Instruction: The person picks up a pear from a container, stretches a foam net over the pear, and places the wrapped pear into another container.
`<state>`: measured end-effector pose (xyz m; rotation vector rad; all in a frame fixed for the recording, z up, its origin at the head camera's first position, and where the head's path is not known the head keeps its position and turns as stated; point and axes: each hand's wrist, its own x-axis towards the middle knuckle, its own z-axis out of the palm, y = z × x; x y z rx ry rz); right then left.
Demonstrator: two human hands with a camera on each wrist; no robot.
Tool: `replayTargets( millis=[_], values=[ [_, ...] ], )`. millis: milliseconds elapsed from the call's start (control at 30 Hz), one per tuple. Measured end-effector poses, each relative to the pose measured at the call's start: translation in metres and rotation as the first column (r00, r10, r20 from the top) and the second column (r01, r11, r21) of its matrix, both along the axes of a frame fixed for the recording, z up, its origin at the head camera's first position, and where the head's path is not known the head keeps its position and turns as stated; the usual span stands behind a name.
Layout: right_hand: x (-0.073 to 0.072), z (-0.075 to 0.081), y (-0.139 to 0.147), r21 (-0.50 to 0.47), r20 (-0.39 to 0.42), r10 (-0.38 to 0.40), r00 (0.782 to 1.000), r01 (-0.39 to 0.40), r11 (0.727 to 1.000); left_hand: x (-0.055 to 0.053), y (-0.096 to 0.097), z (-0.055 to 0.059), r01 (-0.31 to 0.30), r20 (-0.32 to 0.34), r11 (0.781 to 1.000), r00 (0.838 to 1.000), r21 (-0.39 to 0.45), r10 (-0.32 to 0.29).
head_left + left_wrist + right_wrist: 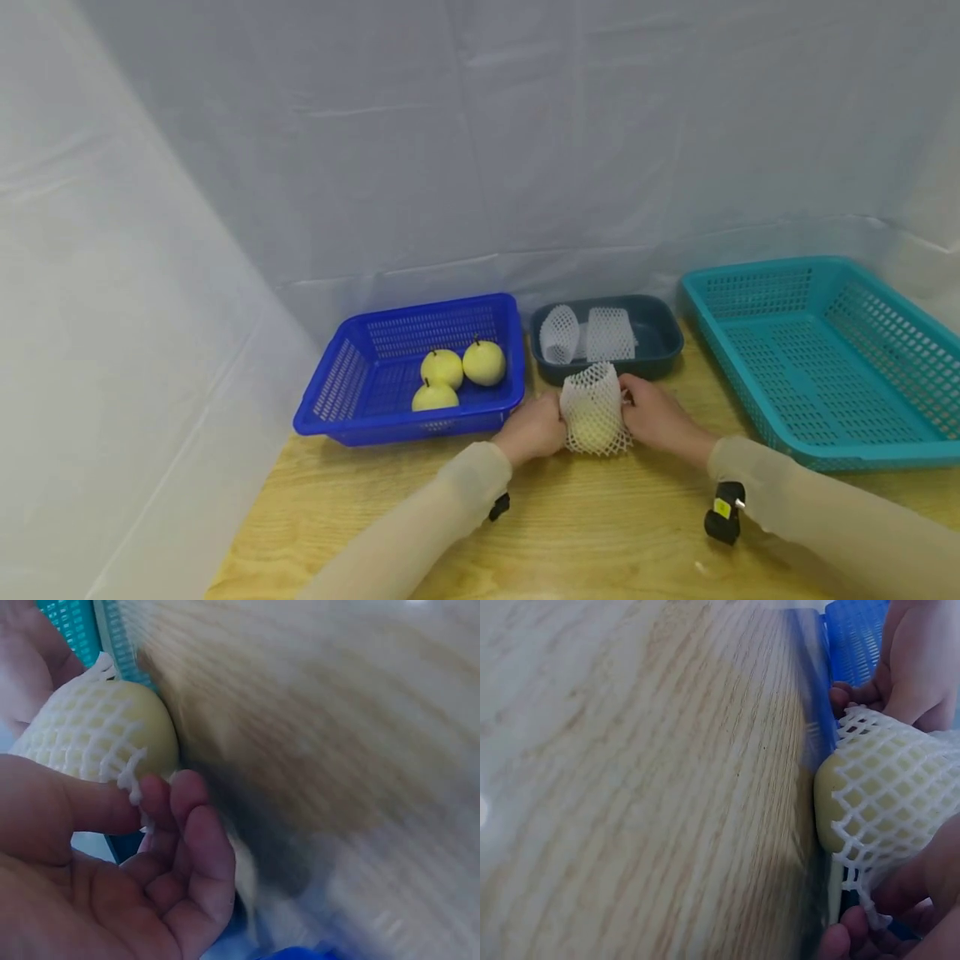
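Observation:
A pale yellow pear [156,724] rests on the wooden table, with a white foam net sleeve [592,396] drawn down over most of it. My left hand [534,429] pinches the lower edge of the sleeve between thumb and fingers on the left side. On the opposite side my right hand [662,418] pinches the same edge. In the right wrist view the pear's lower end [826,802] shows bare beneath the net, right at the table top. The upper end of the sleeve stands up loose above the fruit.
Left of the hands stands a blue basket [352,421] with three pears [484,363] in it. Behind the hands, a dark teal tray [660,333] holds folded foam nets [610,333]. A large turquoise basket [806,358] stands at the right. White sheeting [480,150] hangs behind.

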<state>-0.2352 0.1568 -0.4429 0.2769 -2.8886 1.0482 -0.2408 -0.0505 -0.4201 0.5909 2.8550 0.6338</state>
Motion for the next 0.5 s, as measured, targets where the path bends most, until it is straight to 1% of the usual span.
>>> replayTargets(
  millis=[100,167,267,333,433,500],
  values=[
    [-0.002,0.001,0.000,0.053,0.040,0.009,0.999,-0.011,0.999,-0.003,0.003,0.000,0.022,-0.017,0.998,1.000,-0.053,-0.023],
    [-0.002,0.002,0.000,0.094,0.051,0.020,0.998,-0.025,0.995,-0.004,0.006,-0.001,0.022,-0.025,0.992,0.999,-0.120,-0.025],
    [-0.002,0.001,0.000,0.144,0.059,0.050,0.997,-0.058,0.988,-0.004,0.010,-0.003,0.005,-0.042,0.971,0.999,-0.241,-0.015],
    [-0.002,0.000,0.000,0.178,0.058,0.069,0.996,-0.078,0.981,-0.003,0.012,-0.003,0.005,-0.047,0.957,0.999,-0.291,-0.020],
    [-0.002,-0.001,-0.001,0.218,0.050,0.080,0.996,-0.089,0.972,-0.001,0.012,-0.004,0.009,-0.053,0.948,0.998,-0.319,-0.028],
    [-0.002,-0.001,-0.001,0.234,0.043,0.077,0.996,-0.085,0.968,-0.001,0.011,-0.004,0.018,-0.051,0.948,0.998,-0.318,-0.036]
  ],
)
